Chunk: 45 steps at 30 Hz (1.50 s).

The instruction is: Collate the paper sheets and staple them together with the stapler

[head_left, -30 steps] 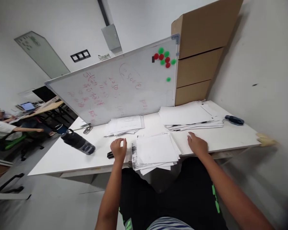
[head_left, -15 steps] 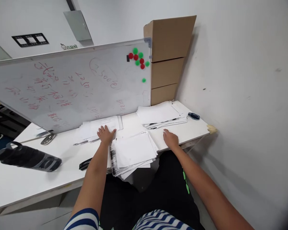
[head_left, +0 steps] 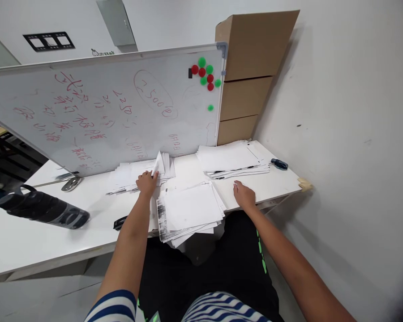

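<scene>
My left hand pinches a sheet of paper, whose edge curls up from the left paper stack by the whiteboard. My right hand rests at the front edge of the desk with its fingers curled in; no object shows in it. Between the hands lies a middle paper stack, its lower sheets uneven and jutting past the desk edge. Behind my right hand is another stack of papers, lying against the boxes.
A whiteboard with red writing and round magnets stands along the back of the white desk. Cardboard boxes are stacked at its right end. A dark bottle, a black stapler and a dark blue-handled tool lie on the desk.
My left hand lay spread on the left stack before; now its fingers have closed on a sheet and raised its edge. The right hand stays by the desk edge. The view has shifted slightly.
</scene>
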Each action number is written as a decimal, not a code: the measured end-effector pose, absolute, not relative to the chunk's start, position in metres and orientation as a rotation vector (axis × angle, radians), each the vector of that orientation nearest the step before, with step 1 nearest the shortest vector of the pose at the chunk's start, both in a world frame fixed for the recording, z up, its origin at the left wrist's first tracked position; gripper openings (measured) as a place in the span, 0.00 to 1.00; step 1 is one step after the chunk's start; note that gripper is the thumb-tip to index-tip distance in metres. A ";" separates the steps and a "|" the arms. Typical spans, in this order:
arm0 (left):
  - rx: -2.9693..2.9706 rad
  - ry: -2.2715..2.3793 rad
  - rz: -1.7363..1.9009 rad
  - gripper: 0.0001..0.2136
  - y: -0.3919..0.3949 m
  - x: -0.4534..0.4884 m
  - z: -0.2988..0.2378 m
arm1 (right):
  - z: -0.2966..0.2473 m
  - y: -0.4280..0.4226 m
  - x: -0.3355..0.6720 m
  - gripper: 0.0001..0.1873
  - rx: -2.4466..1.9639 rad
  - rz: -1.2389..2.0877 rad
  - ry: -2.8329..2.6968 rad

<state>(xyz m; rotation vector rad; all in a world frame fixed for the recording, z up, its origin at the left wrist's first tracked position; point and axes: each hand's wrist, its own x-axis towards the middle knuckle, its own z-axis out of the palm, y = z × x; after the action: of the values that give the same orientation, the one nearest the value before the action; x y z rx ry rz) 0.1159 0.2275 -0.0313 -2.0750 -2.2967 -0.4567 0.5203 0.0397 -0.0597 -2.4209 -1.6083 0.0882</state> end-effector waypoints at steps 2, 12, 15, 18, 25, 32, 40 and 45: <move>-2.059 -2.308 -0.482 0.30 0.228 0.117 -0.031 | -0.059 0.039 0.520 0.23 -2.419 0.082 -1.606; -2.033 -2.345 -0.530 0.31 0.231 0.117 -0.030 | -0.058 0.039 0.520 0.23 -2.423 0.102 -1.596; -2.045 -2.323 -0.520 0.30 0.230 0.117 -0.032 | -0.059 0.039 0.520 0.23 -2.421 0.094 -1.590; -2.074 -2.287 -0.453 0.27 0.230 0.116 -0.033 | -0.059 0.039 0.520 0.23 -2.420 0.110 -1.591; -2.162 -2.313 -0.330 0.28 0.233 0.098 -0.028 | -0.057 0.039 0.521 0.23 -2.424 0.138 -1.602; -2.223 -2.463 -0.393 0.23 0.231 0.085 -0.019 | -0.059 0.039 0.521 0.23 -2.418 0.143 -1.587; -2.061 -2.430 -0.443 0.26 0.224 0.114 -0.027 | -0.057 0.038 0.521 0.22 -2.408 0.145 -1.583; -2.072 -2.401 -0.418 0.19 0.226 0.111 -0.030 | -0.060 0.039 0.522 0.22 -2.397 0.126 -1.582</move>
<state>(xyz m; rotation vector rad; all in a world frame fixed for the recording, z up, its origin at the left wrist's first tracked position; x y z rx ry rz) 0.1108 0.2263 -0.0297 -2.0720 -2.4010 -0.4181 0.5217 0.0393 -0.0600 -2.3967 -1.5825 0.1263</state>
